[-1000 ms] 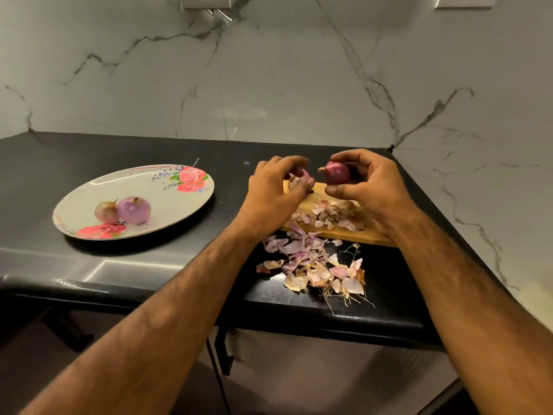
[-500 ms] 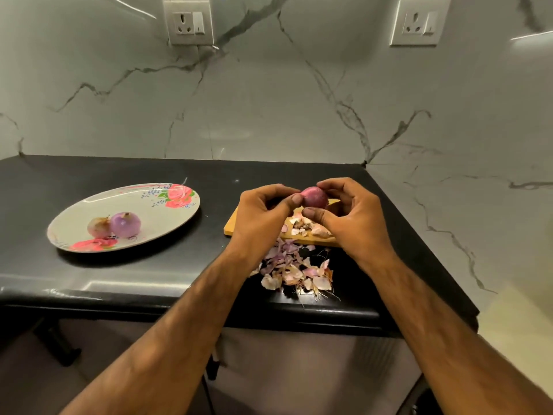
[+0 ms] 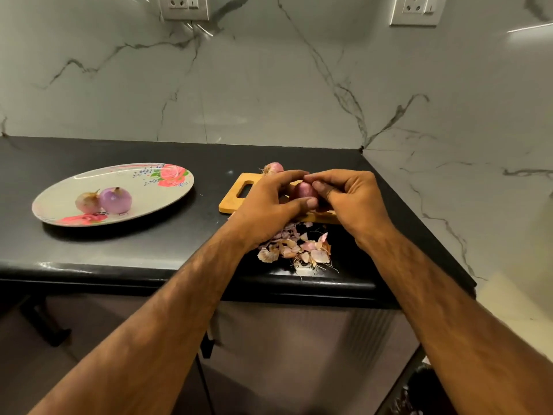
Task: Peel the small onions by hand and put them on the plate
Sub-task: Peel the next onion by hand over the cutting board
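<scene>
A small dark red onion is pinched between the left hand and the right hand. A pink onion with its roots on lies just behind them. The oval plate with pink flowers lies flat, off to the left. On it sit a shiny purple onion and a paler onion, touching.

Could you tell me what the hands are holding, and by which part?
The left hand and right hand pinch one small onion by its sides, between fingertips.

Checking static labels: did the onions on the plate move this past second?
No. The purple onion and paler onion sit where they were on the plate, just behind its near-rim red flower; only the camera shifted.
</scene>
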